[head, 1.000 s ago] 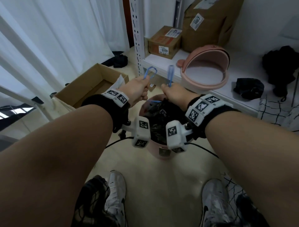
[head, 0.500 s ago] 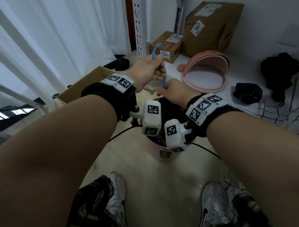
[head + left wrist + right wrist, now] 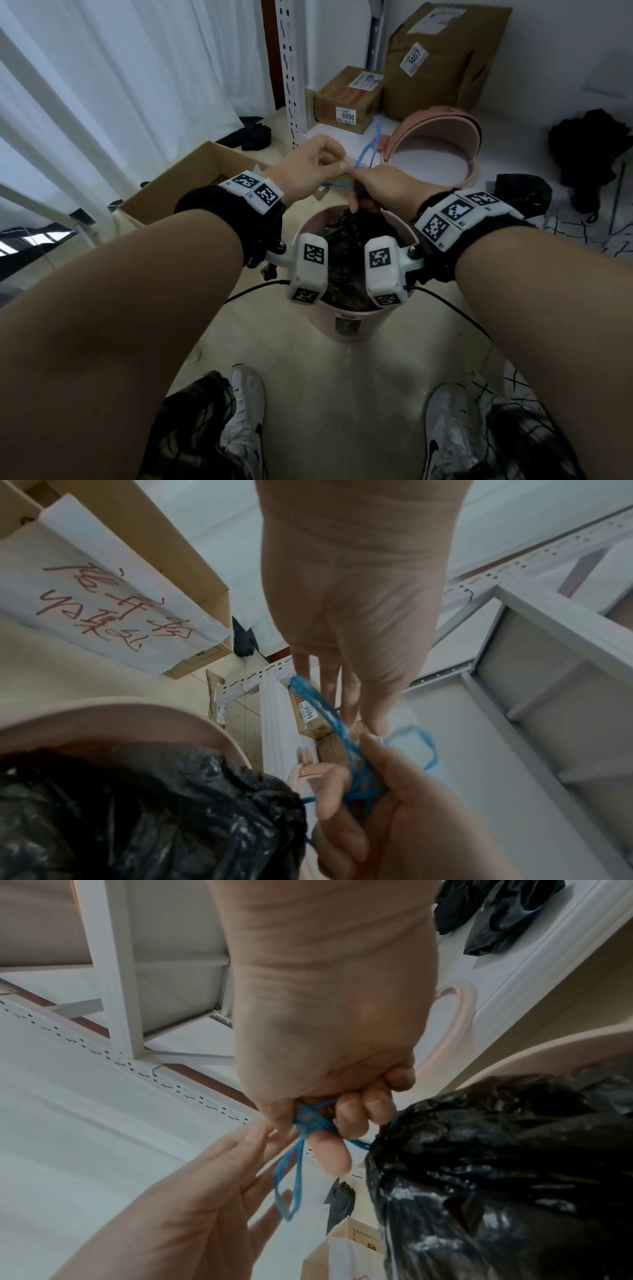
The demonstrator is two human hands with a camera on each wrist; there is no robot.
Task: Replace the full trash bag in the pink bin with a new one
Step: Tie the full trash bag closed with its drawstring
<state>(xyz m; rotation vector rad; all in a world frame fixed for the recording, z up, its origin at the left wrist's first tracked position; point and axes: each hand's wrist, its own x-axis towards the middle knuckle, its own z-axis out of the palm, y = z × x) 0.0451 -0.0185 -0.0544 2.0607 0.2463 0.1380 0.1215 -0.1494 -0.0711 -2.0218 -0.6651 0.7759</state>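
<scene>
The pink bin stands on the floor between my forearms, with the full black trash bag inside it. The bag's mouth is gathered shut by a blue drawstring. My right hand grips the drawstring in a fist just above the bag's neck. My left hand sits right against it and pinches the drawstring, whose loop sticks up past both hands. The bin's pink lid lies on the low shelf behind.
An open cardboard box sits on the floor at the left, beside white curtains. A perforated shelf upright rises behind the hands. Taped boxes and black bags lie on the shelf. My shoes flank a cable on the floor.
My hands, apart with a drawstring loop each, have come together above the bag. The left hand rose, then dropped beside the right, which now holds the strings bunched.
</scene>
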